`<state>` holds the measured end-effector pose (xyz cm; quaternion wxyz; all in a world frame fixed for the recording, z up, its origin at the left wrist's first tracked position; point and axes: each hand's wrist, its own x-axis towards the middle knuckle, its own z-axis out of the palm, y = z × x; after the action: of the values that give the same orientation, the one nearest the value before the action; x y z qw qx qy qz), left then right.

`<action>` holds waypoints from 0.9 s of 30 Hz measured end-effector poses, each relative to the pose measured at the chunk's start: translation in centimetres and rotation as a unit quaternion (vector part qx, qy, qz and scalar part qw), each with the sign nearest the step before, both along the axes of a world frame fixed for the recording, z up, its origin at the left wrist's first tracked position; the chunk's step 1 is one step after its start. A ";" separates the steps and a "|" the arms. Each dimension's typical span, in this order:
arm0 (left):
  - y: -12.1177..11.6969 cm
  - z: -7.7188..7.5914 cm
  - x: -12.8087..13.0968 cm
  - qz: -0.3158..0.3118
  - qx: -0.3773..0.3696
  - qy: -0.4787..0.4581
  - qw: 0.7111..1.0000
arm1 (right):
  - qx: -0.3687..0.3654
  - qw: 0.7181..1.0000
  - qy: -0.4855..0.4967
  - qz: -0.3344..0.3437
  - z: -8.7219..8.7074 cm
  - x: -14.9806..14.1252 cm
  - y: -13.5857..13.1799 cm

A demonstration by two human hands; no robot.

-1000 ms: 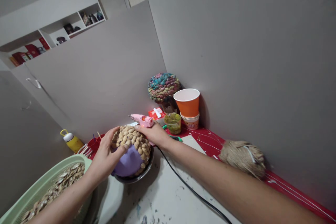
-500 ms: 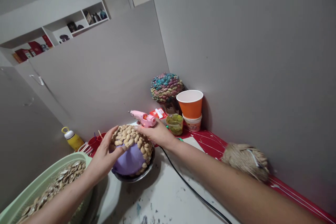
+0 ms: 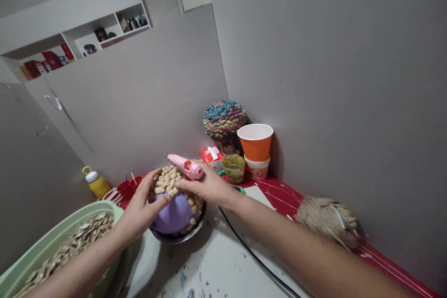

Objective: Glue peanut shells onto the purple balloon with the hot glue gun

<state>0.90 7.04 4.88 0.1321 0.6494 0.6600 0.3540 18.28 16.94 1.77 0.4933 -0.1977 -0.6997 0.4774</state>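
A purple balloon (image 3: 172,214), its upper and right parts covered with peanut shells (image 3: 167,180), rests in a shallow metal bowl (image 3: 181,240). My left hand (image 3: 148,200) curves round the balloon's left side, its thumb on the lower edge of the shells. My right hand (image 3: 209,186) holds a pink glue gun (image 3: 185,166) above the shells, its nozzle pointing up and left. The right thumb reaches onto the shells; the other right fingers are mostly hidden. A black cord (image 3: 251,253) runs below my right arm.
A green basket (image 3: 31,244) of peanut shells stands at the left, near a yellow bottle (image 3: 98,186) and red cups (image 3: 125,190). Behind are a colourful mushroom-shaped craft (image 3: 224,120), an orange paper cup (image 3: 256,146) and a small tub (image 3: 233,169). Twine (image 3: 326,219) lies right.
My right hand has turned and lowered slightly, with its thumb now further over the shells. The glue gun has tipped and shifted a little left. My left hand stays at the balloon.
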 end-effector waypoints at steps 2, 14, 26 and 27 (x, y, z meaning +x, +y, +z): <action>-0.1 0.1 0.1 -0.001 -0.001 -0.006 1.000 | 0.022 1.000 -0.017 -0.011 0.0 -0.1 -0.2; 0.8 0.2 -0.6 0.017 0.004 -0.015 1.000 | 0.100 0.991 -0.080 -0.048 0.0 -0.2 -0.6; 0.8 0.1 -0.2 0.010 0.006 -0.021 1.000 | 0.138 0.984 -0.100 -0.060 0.3 -0.3 -1.0; 0.8 0.1 -0.2 0.012 0.007 -0.020 1.000 | 0.139 0.983 -0.102 -0.061 0.4 -0.3 -1.0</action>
<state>0.66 7.85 4.98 0.1367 0.6351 0.6622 0.3734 17.98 15.89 2.14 0.4704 -0.2169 -0.7926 0.3217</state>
